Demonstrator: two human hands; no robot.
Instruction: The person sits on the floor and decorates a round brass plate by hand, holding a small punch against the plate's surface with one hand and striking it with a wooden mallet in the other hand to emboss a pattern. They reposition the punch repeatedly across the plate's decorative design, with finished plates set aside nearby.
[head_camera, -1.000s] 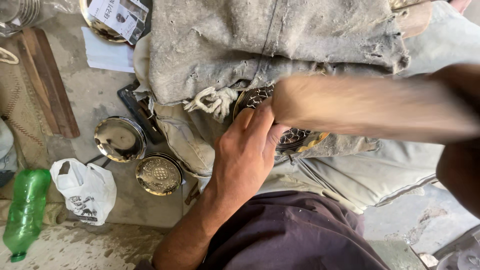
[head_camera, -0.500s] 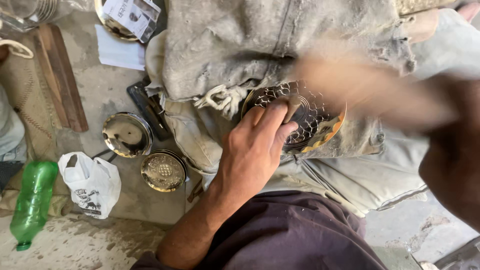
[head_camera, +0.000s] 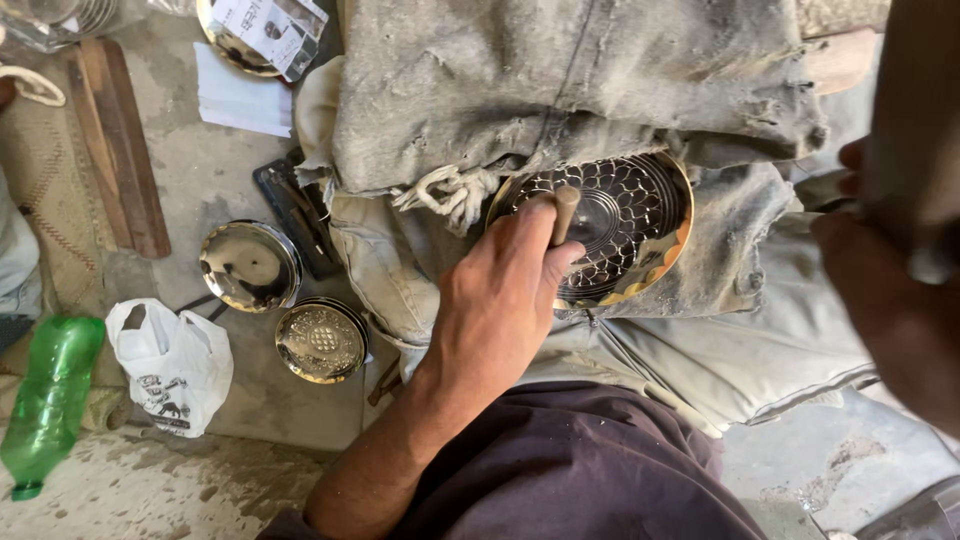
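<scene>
A round brass plate (head_camera: 640, 215) with a scaly engraved pattern rests on grey cloth over my lap. My left hand (head_camera: 500, 290) grips a short punch (head_camera: 565, 208) with a brown wooden top, its tip set on the plate's left part. At the right edge, my right hand (head_camera: 880, 320) is closed around a dark wooden mallet (head_camera: 915, 130) held up beside the plate, close to the camera and partly out of frame.
Heavy grey cloth (head_camera: 560, 80) covers the lap above the plate. On the concrete floor to the left lie two smaller brass plates (head_camera: 250, 265) (head_camera: 320, 340), a dark tool tray (head_camera: 300, 220), a white plastic bag (head_camera: 170, 365), a green bottle (head_camera: 50, 400), a wooden plank (head_camera: 115, 140) and a white paper (head_camera: 240, 100).
The mallet swept blurred across the plate and now stands raised at the right edge. My left hand stays on the plate with the punch, which now shows clearly.
</scene>
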